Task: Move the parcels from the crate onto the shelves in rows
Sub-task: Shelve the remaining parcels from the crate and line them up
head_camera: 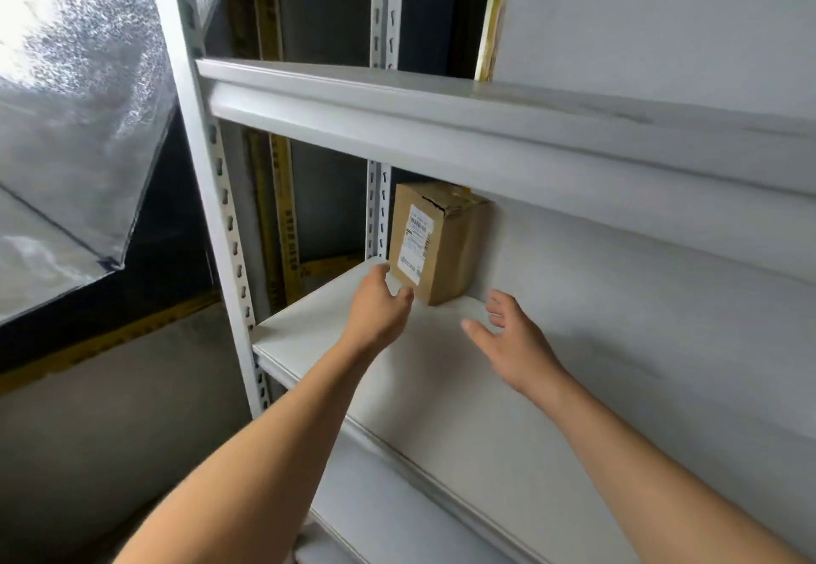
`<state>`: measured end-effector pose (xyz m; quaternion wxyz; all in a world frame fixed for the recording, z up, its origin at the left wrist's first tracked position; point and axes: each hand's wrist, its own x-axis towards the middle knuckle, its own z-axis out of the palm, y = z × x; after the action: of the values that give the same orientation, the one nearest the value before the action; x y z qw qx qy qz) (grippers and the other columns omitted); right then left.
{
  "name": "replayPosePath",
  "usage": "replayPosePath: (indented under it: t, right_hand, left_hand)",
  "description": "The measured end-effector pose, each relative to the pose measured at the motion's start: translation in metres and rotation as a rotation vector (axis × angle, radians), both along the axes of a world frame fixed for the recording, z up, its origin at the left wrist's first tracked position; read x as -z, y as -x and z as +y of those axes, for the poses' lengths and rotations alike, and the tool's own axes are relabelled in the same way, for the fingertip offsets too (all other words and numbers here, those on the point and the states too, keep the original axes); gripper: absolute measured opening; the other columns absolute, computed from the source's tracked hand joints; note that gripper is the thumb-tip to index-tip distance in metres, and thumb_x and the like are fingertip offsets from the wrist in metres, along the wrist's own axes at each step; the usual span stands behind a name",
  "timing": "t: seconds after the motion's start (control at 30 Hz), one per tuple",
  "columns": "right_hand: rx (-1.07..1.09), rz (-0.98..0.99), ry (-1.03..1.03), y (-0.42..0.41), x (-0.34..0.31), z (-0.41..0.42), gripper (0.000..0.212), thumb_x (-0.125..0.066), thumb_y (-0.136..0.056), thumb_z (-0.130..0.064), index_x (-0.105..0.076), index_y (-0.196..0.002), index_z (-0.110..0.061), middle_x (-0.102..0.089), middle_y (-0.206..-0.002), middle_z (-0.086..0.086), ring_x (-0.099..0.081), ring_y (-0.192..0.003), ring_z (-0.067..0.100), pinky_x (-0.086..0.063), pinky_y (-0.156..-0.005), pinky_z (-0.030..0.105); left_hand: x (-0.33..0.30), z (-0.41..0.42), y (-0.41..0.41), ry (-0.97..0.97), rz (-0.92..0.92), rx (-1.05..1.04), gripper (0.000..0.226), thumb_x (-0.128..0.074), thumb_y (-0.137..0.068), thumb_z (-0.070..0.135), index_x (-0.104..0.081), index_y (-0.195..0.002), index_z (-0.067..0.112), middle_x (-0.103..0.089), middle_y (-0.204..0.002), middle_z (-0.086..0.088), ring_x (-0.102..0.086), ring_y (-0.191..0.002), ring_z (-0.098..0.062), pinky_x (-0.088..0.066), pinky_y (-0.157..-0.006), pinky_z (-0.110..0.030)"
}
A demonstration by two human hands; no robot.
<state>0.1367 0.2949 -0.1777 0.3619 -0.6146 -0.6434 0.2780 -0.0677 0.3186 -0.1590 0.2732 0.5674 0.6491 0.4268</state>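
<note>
- Far left: a translucent plastic sheet (75,130) hangs beside the rack; it plays no part in the step.
- Slotted upright (229,228): the pale grey post carries the left end of the shelves; a second slotted post stands behind the parcel at the rear.
- Left hand (380,305): held over the middle shelf (309,334), fingers loosely curled and slightly apart, gripping nothing. The fingertips sit at the parcel's lower left edge; whether they touch the cardboard cannot be told.
- Cardboard parcel (437,243): stands upright at the rear left corner of the middle shelf, against the back panel, its white shipping label facing left and forward. The top flap looks creased or torn. No other parcel shows on this shelf.
- Right hand (512,336): hovers just in front and right of the parcel, fingers spread and relaxed, clear of it and holding nothing.
- Upper shelf (441,113): nothing visible on the part in view.
- Crate: not in view.
- Judgement: the step in hand appears to be seating this first parcel as the start of a row. To do it well, the parcel should sit square to the back panel and snug to the left end, so that following parcels can line up rightward touching it. The damaged flap suggests light handling from the sides, not the top.
</note>
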Motion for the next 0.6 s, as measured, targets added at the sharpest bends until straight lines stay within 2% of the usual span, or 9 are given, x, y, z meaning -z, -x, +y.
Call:
replayPosePath:
  t: [0.03,0.13,0.23,0.3,0.4,0.47,0.53,0.6]
  right_hand:
    - [0.021,0.019,0.005,0.01,0.0,0.015,0.082,-0.074,-0.094,-0.047,-0.032,-0.161,-0.023,-0.047,-0.16,0.003,-0.047,-0.146,0.017,-0.042,-0.11,0.03]
    - [0.075,0.066,-0.023,0.036,0.0,0.056,0.098,-0.077,-0.092,-0.049,-0.02,-0.167,-0.021,-0.033,-0.17,0.002,-0.035,-0.154,0.016,-0.033,-0.12,0.029]
    - [0.147,0.107,-0.047,0.058,0.002,0.083,0.11,-0.082,-0.089,-0.044,-0.01,-0.168,-0.017,-0.024,-0.173,0.003,-0.031,-0.156,0.017,-0.025,-0.114,0.019]
    - [0.18,0.153,-0.048,0.065,0.004,0.095,0.114,-0.083,-0.089,-0.042,-0.005,-0.168,-0.018,-0.025,-0.173,0.003,-0.035,-0.152,0.013,-0.027,-0.111,0.018]
    - [0.189,0.207,-0.028,0.073,0.005,0.106,0.114,-0.082,-0.09,-0.041,-0.001,-0.168,-0.022,-0.034,-0.169,0.001,-0.044,-0.135,0.005,-0.035,-0.107,0.021]
    - [0.186,0.245,-0.033,0.073,0.006,0.112,0.115,-0.083,-0.089,-0.043,-0.002,-0.169,-0.027,-0.04,-0.165,0.001,-0.047,-0.142,0.012,-0.04,-0.114,0.031]
    - [0.166,0.278,-0.02,0.068,0.007,0.115,0.11,-0.081,-0.09,-0.046,-0.004,-0.168,-0.033,-0.044,-0.163,-0.003,-0.048,-0.144,0.015,-0.042,-0.118,0.038]
    - [0.132,0.319,-0.013,0.061,0.008,0.11,0.101,-0.078,-0.092,-0.048,-0.011,-0.167,-0.037,-0.049,-0.156,-0.011,-0.052,-0.138,0.008,-0.046,-0.113,0.034]
  left_hand:
    - [0.0,0.019,0.007,0.001,-0.005,0.008,0.063,-0.059,-0.104,0.031,-0.033,-0.159,0.019,-0.042,-0.163,-0.009,-0.052,-0.14,-0.03,-0.048,-0.111,-0.047]
    - [-0.007,0.06,0.022,0.006,-0.054,0.059,0.066,-0.06,-0.104,0.026,-0.029,-0.162,0.018,-0.037,-0.166,-0.009,-0.045,-0.147,-0.032,-0.044,-0.115,-0.049]
    - [-0.01,0.089,0.033,0.0,-0.158,0.14,0.063,-0.06,-0.105,0.017,-0.029,-0.161,0.016,-0.04,-0.164,-0.007,-0.039,-0.15,-0.029,-0.043,-0.114,-0.045]
    - [-0.008,0.107,0.04,0.042,-0.233,0.2,0.073,-0.061,-0.104,0.012,-0.021,-0.164,0.019,-0.04,-0.163,-0.007,-0.037,-0.151,-0.03,-0.042,-0.116,-0.049]
    - [-0.001,0.124,0.048,0.134,-0.321,0.312,0.082,-0.061,-0.101,0.005,-0.014,-0.165,0.023,-0.044,-0.159,-0.005,-0.042,-0.147,-0.029,-0.042,-0.117,-0.051]
    - [0.002,0.131,0.049,0.155,-0.363,0.375,0.076,-0.06,-0.099,0.002,-0.024,-0.162,0.026,-0.055,-0.147,0.0,-0.049,-0.14,-0.026,-0.046,-0.111,-0.043]
    - [0.004,0.132,0.049,0.135,-0.386,0.411,0.058,-0.058,-0.099,0.002,-0.044,-0.148,0.029,-0.065,-0.132,0.006,-0.058,-0.129,-0.021,-0.049,-0.108,-0.039]
    - [0.004,0.126,0.049,0.096,-0.426,0.424,0.043,-0.058,-0.102,0.008,-0.052,-0.134,0.036,-0.067,-0.124,0.011,-0.061,-0.119,-0.013,-0.051,-0.107,-0.039]
